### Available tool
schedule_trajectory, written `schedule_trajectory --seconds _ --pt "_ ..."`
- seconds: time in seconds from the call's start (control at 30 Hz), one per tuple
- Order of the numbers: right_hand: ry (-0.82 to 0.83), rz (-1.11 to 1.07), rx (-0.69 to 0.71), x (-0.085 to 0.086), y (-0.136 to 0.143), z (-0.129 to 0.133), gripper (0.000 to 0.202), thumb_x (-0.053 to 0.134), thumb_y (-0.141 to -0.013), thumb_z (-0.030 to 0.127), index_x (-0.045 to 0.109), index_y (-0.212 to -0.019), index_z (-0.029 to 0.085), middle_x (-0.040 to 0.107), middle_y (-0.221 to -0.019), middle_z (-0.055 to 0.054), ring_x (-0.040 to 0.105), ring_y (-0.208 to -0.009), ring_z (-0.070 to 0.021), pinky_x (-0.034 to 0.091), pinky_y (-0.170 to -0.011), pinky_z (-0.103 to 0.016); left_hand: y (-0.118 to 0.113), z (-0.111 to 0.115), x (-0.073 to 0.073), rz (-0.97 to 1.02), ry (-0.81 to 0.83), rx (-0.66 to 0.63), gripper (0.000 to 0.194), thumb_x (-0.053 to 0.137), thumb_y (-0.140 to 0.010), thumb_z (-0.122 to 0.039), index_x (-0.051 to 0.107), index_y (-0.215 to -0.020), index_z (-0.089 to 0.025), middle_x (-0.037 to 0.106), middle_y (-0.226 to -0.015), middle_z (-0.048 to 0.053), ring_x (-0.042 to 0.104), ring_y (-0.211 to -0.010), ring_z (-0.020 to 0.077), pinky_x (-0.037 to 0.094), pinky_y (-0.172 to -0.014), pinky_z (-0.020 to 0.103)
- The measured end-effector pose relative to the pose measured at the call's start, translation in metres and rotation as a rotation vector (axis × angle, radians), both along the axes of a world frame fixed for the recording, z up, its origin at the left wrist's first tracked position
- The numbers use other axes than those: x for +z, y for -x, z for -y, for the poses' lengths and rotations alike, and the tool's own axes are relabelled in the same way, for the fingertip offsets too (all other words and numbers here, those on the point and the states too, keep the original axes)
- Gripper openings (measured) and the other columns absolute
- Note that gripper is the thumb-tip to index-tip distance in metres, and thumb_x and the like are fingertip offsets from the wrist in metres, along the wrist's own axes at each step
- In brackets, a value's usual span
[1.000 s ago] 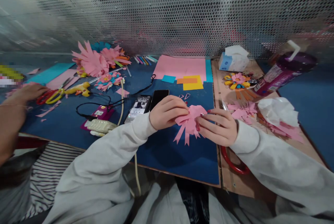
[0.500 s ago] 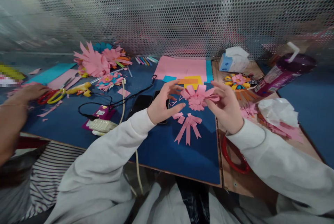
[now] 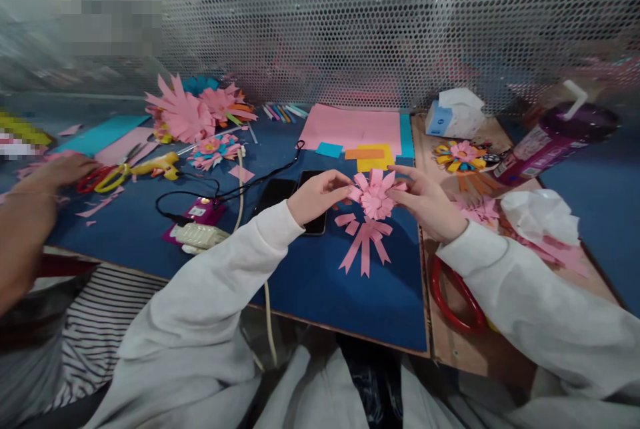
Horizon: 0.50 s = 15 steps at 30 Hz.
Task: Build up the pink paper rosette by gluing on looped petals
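A layered pink paper flower [image 3: 377, 197] is held between my two hands over the blue table mat. My left hand [image 3: 323, 197] pinches a petal at its left side. On the right side, my right hand [image 3: 425, 201] grips the flower between thumb and fingers. Just below it on the mat lies a bunch of pink paper strips [image 3: 366, 245] with notched ends. Behind the flower are a yellow paper piece [image 3: 374, 163], an orange strip and a blue paper piece [image 3: 329, 149].
Two dark phones [image 3: 314, 221] lie by my left hand. Finished paper flowers [image 3: 187, 115], cables and a glue gun [image 3: 155, 165] are at left, near another person's hand [image 3: 67, 169]. At right are a tissue box [image 3: 453, 119], purple cup [image 3: 543, 142] and red-handled scissors [image 3: 456, 305].
My left hand has closed onto the flower's left petal; before, its fingers were apart beside it. The flower now faces more upright, and the view has shifted slightly.
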State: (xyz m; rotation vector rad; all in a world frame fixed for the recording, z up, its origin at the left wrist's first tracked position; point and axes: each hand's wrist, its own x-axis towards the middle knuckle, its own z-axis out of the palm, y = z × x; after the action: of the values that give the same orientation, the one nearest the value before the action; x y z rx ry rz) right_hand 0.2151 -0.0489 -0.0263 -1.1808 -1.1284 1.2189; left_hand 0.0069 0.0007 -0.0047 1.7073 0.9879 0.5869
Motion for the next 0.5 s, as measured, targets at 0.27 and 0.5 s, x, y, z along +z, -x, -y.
schedule_trajectory --seconds 0.27,0.5 --pt "-0.014 0.017 0.060 -0.004 0.004 -0.008 0.045 0.068 -0.064 0.019 0.053 -0.106 0.020 0.056 -0.070 0.005 0.053 -0.057 -0.0102 0.049 -0.055 -0.028 0.012 -0.004 -0.007 -0.107 -0.241 -0.096 0.033 0.074 -0.065 -0.027 0.057 -0.090 -0.014 0.062 -0.082 0.003 0.058 -0.066 0.0098 0.046 -0.058 0.023" --pt "-0.027 -0.010 0.064 -0.005 0.005 -0.005 0.044 0.067 -0.065 0.019 0.053 -0.107 0.021 0.054 -0.069 0.006 0.053 -0.057 -0.0096 0.050 -0.056 -0.029 0.011 0.000 -0.007 -0.049 -0.289 -0.094 0.027 0.072 -0.067 -0.026 0.056 -0.086 -0.015 0.061 -0.081 0.002 0.058 -0.065 0.0101 0.049 -0.062 0.024"
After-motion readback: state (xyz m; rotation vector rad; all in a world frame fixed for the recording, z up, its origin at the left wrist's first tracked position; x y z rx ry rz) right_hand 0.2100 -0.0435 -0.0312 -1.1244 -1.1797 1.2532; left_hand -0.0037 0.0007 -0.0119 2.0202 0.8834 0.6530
